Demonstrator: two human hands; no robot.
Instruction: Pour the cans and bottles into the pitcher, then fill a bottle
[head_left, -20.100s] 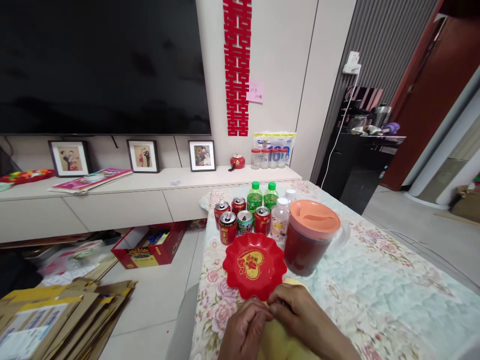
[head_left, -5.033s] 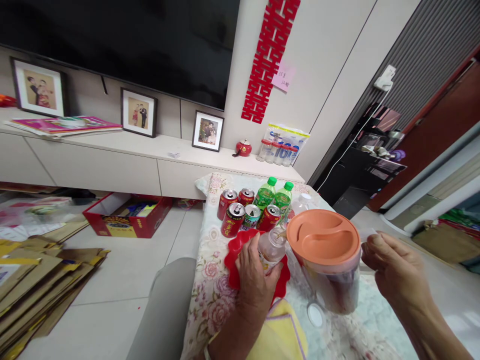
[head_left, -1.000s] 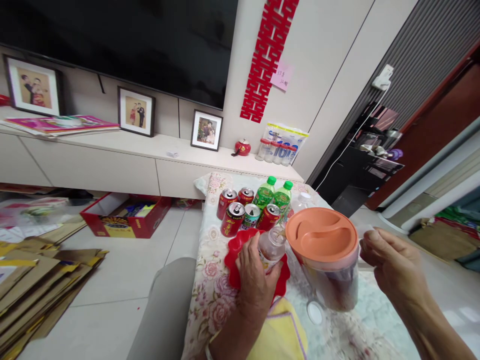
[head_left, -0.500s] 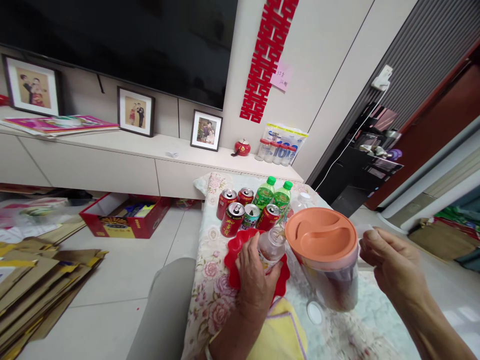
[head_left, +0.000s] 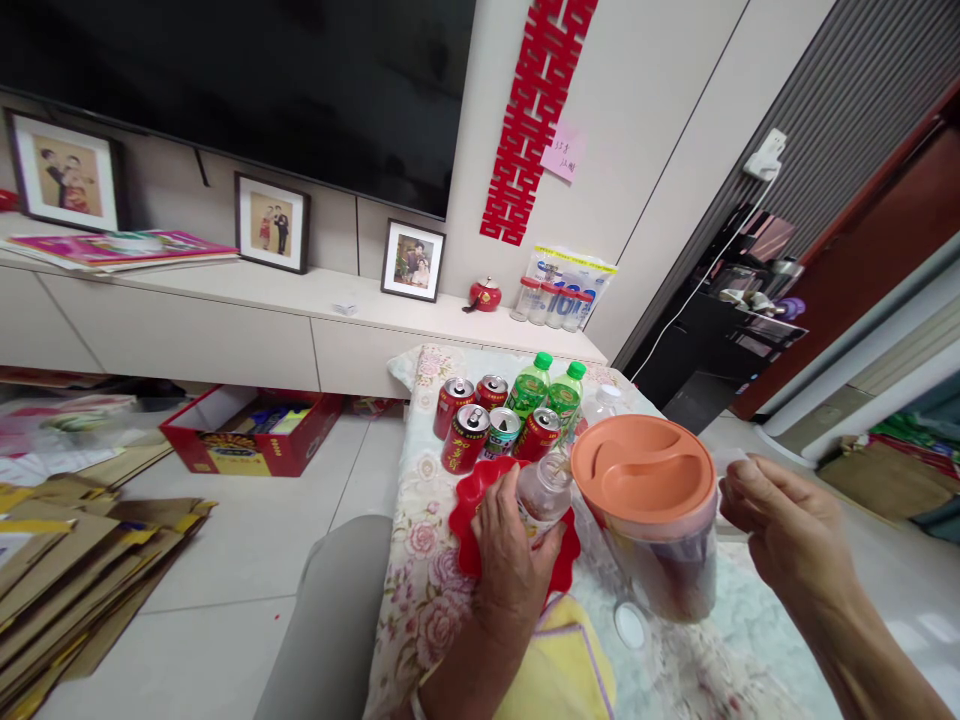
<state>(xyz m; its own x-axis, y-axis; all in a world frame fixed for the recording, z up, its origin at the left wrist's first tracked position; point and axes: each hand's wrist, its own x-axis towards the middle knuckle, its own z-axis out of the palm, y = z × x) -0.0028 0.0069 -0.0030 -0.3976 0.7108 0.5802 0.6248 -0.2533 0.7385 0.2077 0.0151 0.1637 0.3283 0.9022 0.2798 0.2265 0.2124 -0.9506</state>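
My left hand (head_left: 510, 540) is closed round a clear plastic bottle (head_left: 541, 492), which stands uncapped over a red scalloped tray (head_left: 466, 490). Gripped by its handle in my right hand (head_left: 784, 515) is a clear pitcher (head_left: 664, 570) with an orange lid (head_left: 645, 465) and dark liquid inside. The pitcher tilts left, its lid edge close by the bottle's mouth. A thin brownish stream seems to show at the mouth. Below the pitcher lies a white cap (head_left: 629, 625). A yellow cloth (head_left: 574, 660) rests beside my left forearm.
Several drink cans (head_left: 465, 438) and two green-capped bottles (head_left: 529, 386) stand behind the tray on the flowered tablecloth (head_left: 420, 540). A clear white-capped bottle (head_left: 602, 404) is behind the pitcher. A red box (head_left: 247, 435) and flattened cardboard (head_left: 82, 570) lie on the floor.
Almost nothing differs. Both hands keep their holds, and the pitcher stays tilted at the bottle's mouth.
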